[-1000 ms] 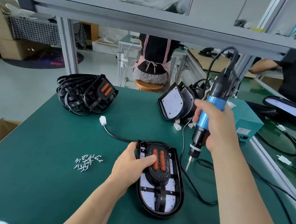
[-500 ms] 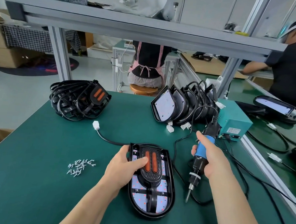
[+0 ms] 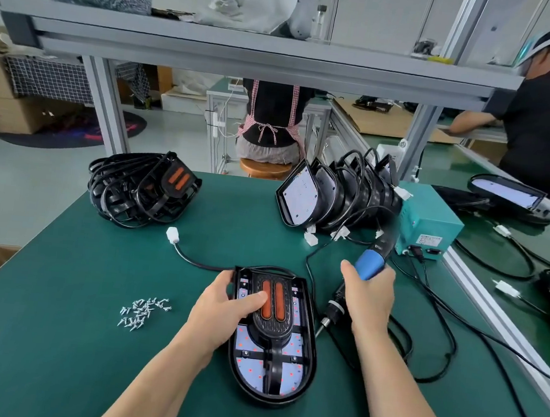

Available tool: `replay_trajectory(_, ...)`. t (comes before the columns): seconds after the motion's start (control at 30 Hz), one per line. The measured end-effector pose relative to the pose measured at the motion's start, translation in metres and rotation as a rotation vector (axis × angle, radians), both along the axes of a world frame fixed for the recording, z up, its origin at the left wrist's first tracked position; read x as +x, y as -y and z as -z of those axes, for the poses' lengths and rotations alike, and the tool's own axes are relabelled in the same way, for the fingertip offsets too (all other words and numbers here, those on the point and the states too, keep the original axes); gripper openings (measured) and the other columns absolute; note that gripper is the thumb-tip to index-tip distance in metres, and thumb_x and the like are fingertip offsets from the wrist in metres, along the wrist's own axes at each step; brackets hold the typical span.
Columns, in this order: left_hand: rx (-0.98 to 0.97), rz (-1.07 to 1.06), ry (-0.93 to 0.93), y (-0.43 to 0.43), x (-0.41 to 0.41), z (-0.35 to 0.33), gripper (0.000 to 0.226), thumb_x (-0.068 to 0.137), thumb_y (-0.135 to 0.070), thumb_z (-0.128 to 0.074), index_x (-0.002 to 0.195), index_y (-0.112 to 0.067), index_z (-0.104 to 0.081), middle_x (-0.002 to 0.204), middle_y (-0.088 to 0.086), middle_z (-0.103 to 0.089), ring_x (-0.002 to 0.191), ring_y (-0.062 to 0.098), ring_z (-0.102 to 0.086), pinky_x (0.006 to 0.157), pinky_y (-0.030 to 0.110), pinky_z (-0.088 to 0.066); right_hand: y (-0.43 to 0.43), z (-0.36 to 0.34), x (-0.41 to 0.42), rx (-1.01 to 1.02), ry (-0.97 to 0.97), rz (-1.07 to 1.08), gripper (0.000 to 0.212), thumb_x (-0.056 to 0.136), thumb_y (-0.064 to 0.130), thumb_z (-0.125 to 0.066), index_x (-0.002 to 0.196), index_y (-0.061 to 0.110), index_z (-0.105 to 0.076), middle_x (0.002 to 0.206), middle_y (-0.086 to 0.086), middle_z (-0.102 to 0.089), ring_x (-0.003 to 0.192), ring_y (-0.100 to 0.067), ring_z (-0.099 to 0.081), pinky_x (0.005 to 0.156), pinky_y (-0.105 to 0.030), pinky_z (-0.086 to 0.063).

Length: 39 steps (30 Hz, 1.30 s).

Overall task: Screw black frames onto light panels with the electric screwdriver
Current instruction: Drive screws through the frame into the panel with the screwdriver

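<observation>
Descent phase: right hand point(image 3: 367, 299) clenches the electric screwdriver point(image 3: 368, 264), now lowered from upper right to just beside the light panel point(image 3: 283, 375) at lower centre; left hand point(image 3: 222, 308) grips the black frame point(image 3: 271, 327) (thumb on its orange insert point(image 3: 277, 302)). Fastening appears imminent.

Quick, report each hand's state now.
Left hand: grips the panel, thumb on its frame.
Right hand: grips the screwdriver.

Illegible label on teal box point(image 3: 435, 221)
</observation>
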<state>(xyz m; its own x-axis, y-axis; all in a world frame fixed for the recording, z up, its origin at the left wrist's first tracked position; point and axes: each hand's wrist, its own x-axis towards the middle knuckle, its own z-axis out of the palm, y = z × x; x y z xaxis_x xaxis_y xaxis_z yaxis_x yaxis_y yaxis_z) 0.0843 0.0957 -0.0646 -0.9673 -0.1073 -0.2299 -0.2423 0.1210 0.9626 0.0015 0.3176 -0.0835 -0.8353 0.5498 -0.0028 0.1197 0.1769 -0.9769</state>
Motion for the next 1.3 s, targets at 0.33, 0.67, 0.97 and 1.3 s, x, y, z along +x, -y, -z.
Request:
replay_trajectory(0.33,-0.098,-0.039,-0.014,0.002,-0.008,-0.003,0.028,0.086,-0.043,-0.071,0.108,-0.026,-0.070,0.096,-0.008,-0.078,0.092,0.015,-0.073,0.092,0.039,-0.056,0.001,0.011,-0.002,0.404,0.033,-0.101,0.087,0.088,0.038,-0.073,0.154,0.006,-0.027,0.125,-0.014,-0.045,0.111,-0.036,-0.051,0.096,-0.045,-0.046)
replay_trajectory(0.67,-1.155,-0.047,-0.193,0.039,-0.057,0.016,0.053,0.087,0.000,-0.052,0.134,-0.024,-0.061,0.142,-0.008,-0.051,0.148,0.019,-0.024,0.123,0.041,-0.007,0.000,0.014,0.000,0.463,-0.087,-0.058,0.064,0.085,0.023,-0.076,0.141,0.009,-0.048,0.126,-0.009,-0.039,0.118,-0.028,-0.035,0.098,-0.033,-0.036)
replay_trajectory(0.97,-1.335,-0.011,-0.331,0.028,-0.054,-0.007,0.033,0.085,0.004,-0.048,0.106,-0.021,-0.047,0.098,-0.003,-0.059,0.106,0.026,-0.052,0.105,0.038,-0.030,-0.002,0.013,-0.001,0.428,-0.096,-0.054,0.063,0.084,0.023,-0.074,0.140,0.012,-0.047,0.122,-0.002,-0.035,0.113,-0.018,-0.031,0.097,-0.036,-0.041)
replay_trajectory(1.3,-1.067,0.093,-0.324,0.008,-0.026,-0.038,0.010,0.098,-0.020,-0.044,0.098,-0.018,-0.054,0.092,0.001,-0.051,0.085,0.028,-0.053,0.076,0.037,-0.042,-0.001,0.013,0.000,0.425,-0.096,-0.052,0.067,0.085,0.025,-0.075,0.142,0.010,-0.046,0.125,-0.006,-0.038,0.113,-0.020,-0.032,0.093,-0.034,-0.042)
